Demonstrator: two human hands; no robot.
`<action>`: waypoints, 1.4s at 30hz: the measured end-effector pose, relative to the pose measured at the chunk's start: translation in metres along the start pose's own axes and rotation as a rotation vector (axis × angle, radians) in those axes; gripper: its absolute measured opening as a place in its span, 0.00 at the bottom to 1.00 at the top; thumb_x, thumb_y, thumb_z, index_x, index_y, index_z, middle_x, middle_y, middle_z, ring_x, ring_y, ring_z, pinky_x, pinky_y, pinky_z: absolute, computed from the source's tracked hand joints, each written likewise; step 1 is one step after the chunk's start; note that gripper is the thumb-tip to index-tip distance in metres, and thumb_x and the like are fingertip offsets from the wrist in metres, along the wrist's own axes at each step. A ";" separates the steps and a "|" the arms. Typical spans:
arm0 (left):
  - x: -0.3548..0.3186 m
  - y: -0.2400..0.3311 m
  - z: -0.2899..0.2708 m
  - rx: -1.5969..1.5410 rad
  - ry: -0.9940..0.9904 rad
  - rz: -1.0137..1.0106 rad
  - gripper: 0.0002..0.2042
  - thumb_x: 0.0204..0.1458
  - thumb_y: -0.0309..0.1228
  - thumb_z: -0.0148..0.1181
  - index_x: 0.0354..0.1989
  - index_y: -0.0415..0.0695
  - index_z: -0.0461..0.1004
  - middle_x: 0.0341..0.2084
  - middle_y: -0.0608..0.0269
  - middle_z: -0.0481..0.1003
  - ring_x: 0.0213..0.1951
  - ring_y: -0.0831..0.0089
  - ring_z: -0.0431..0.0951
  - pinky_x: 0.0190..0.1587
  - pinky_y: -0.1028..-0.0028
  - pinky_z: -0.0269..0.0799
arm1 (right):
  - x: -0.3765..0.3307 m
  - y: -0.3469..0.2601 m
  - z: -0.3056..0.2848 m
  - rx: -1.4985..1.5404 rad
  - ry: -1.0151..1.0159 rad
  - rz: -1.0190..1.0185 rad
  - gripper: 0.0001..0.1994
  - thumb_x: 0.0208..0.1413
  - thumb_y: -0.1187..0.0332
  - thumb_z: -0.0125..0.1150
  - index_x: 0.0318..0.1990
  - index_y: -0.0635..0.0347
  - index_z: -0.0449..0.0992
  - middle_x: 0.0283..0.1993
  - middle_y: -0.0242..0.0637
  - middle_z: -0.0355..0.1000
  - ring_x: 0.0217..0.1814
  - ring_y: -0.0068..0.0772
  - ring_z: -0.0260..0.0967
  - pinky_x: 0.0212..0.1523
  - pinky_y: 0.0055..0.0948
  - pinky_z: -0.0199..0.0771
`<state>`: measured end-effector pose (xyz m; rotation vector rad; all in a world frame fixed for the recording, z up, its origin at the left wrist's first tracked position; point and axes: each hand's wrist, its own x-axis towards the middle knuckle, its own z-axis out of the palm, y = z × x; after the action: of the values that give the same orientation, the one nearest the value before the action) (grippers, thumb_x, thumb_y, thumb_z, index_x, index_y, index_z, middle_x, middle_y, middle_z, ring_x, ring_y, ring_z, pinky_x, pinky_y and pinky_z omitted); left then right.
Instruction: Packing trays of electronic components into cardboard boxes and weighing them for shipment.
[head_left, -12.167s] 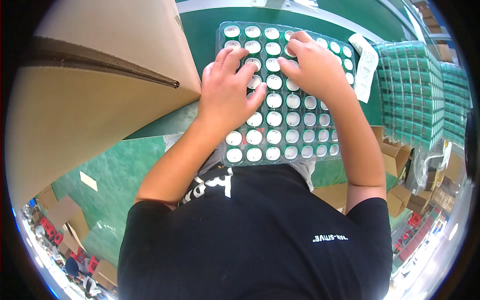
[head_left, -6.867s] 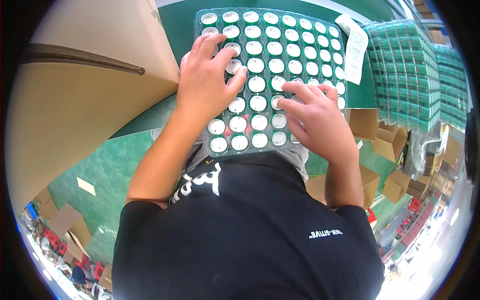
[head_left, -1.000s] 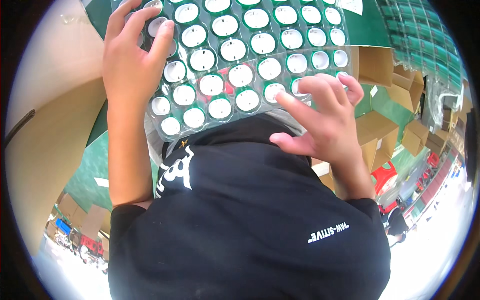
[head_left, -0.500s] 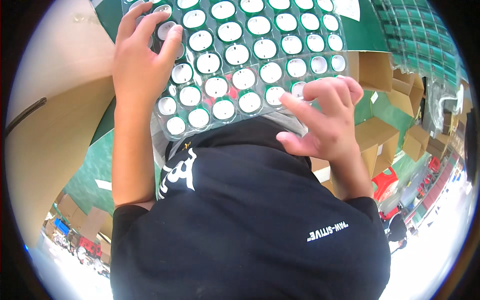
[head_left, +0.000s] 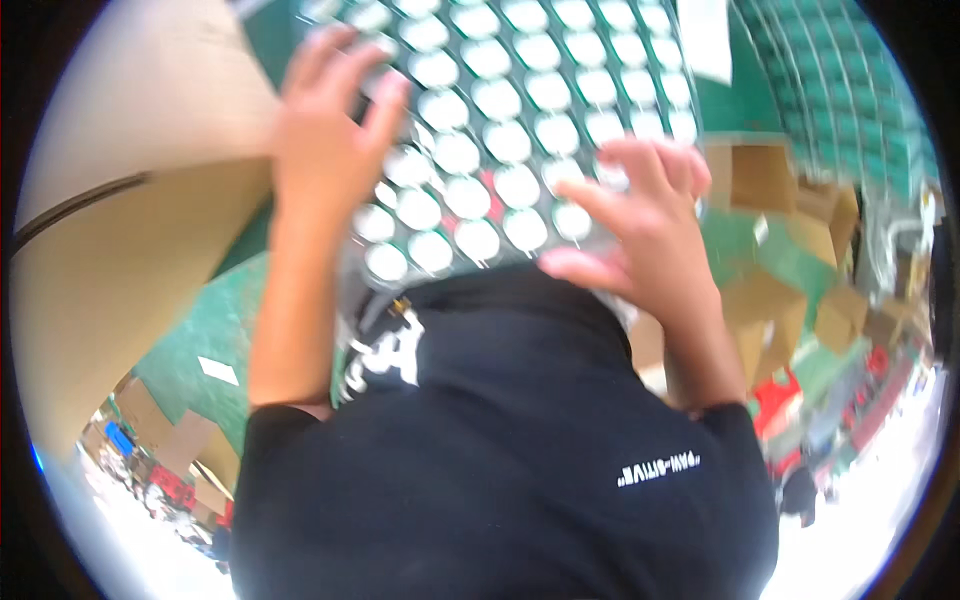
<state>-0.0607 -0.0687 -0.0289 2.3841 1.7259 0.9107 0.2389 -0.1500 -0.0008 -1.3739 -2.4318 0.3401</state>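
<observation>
A clear plastic tray [head_left: 449,268] with rounded pockets reaches from my waist to the top of the view. Rows of round white discs [head_left: 478,240] sit in its pockets, each with a green rim around it. A small red patch shows between some discs near the front. Over the tray's left side, my left hand [head_left: 325,140] has its fingers apart, the tips at the discs there. My right hand [head_left: 655,220] hovers at the near right part, forefinger and thumb spread and the other fingers bent. Neither hand grips anything that I can see. Motion blurs the picture, so contact is unclear.
To the left stands a large cardboard box [head_left: 130,240]. Clear trays with green contents [head_left: 840,90] are stacked at the far right. Open cardboard boxes [head_left: 760,175] stand below them on the green floor [head_left: 205,330]. A red plastic item [head_left: 775,400] lies farther right.
The view has shifted, and the tray appears lower and farther right. My left hand keeps its place over the tray's left side. My right hand sits slightly farther in over the discs, fingers still spread.
</observation>
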 end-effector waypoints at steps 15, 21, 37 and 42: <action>-0.088 0.029 -0.017 -0.465 -0.046 -0.762 0.27 0.64 0.39 0.60 0.66 0.33 0.67 0.59 0.47 0.69 0.57 0.56 0.73 0.61 0.62 0.70 | 0.040 0.111 0.002 0.462 0.122 0.687 0.27 0.72 0.45 0.51 0.55 0.63 0.78 0.47 0.45 0.73 0.48 0.42 0.72 0.53 0.37 0.71; -0.047 0.035 -0.015 -0.471 -0.142 -0.833 0.27 0.61 0.37 0.63 0.63 0.32 0.68 0.56 0.50 0.74 0.55 0.65 0.75 0.60 0.66 0.70 | 0.028 0.107 0.014 0.559 0.287 0.727 0.25 0.72 0.52 0.53 0.60 0.68 0.76 0.57 0.49 0.73 0.57 0.41 0.72 0.61 0.36 0.69; 0.008 0.065 -0.122 -0.922 -0.366 -0.948 0.37 0.59 0.42 0.66 0.65 0.33 0.51 0.56 0.34 0.71 0.51 0.50 0.79 0.54 0.59 0.74 | 0.023 0.039 -0.092 1.573 0.457 0.981 0.28 0.74 0.53 0.47 0.75 0.59 0.63 0.76 0.38 0.63 0.75 0.40 0.62 0.73 0.44 0.63; 0.044 0.057 -0.255 -1.067 -0.491 -0.855 0.40 0.59 0.38 0.64 0.70 0.30 0.46 0.65 0.28 0.60 0.51 0.52 0.78 0.55 0.60 0.74 | 0.056 -0.020 -0.162 1.495 0.434 1.022 0.28 0.75 0.53 0.45 0.73 0.62 0.64 0.76 0.39 0.63 0.75 0.40 0.61 0.73 0.43 0.61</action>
<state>-0.1290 -0.1234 0.2217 0.9372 1.2997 0.7029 0.2598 -0.1041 0.1646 -1.3940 -0.4554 1.4475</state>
